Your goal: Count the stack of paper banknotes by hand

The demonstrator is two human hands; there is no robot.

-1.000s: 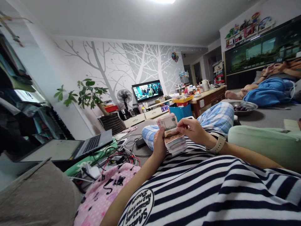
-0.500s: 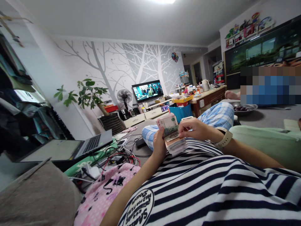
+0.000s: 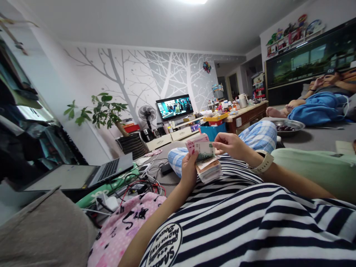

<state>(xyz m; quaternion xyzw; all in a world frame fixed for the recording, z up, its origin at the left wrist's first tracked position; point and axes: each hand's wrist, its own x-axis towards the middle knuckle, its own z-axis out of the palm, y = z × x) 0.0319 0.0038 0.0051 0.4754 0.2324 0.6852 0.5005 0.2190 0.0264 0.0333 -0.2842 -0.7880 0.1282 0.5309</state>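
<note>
My left hand [image 3: 189, 168] is closed around a thick stack of banknotes [image 3: 210, 173] above my lap, its thumb across the notes near the middle. The stack bends there, with pinkish notes at the far end and orange and white edges toward me. My right hand [image 3: 232, 146], with a pale watch [image 3: 264, 163] on the wrist, pinches the right edge of a green banknote [image 3: 205, 149] at the top of the stack. The green note's left part still lies against the pink ones by my left thumb.
To the left, an open laptop [image 3: 114, 170] lies near tangled cables [image 3: 150, 181] and a pink cloth [image 3: 130, 226]. A metal bowl [image 3: 294, 127] of dark round fruit sits at the right, before another person under a blue cloth [image 3: 318, 109]. A cluttered table [image 3: 247, 111] stands beyond my knees.
My right hand has moved up and slightly right along the stack. The green note's right edge is now lifted in its fingers. My left hand stays nearly in place.
</note>
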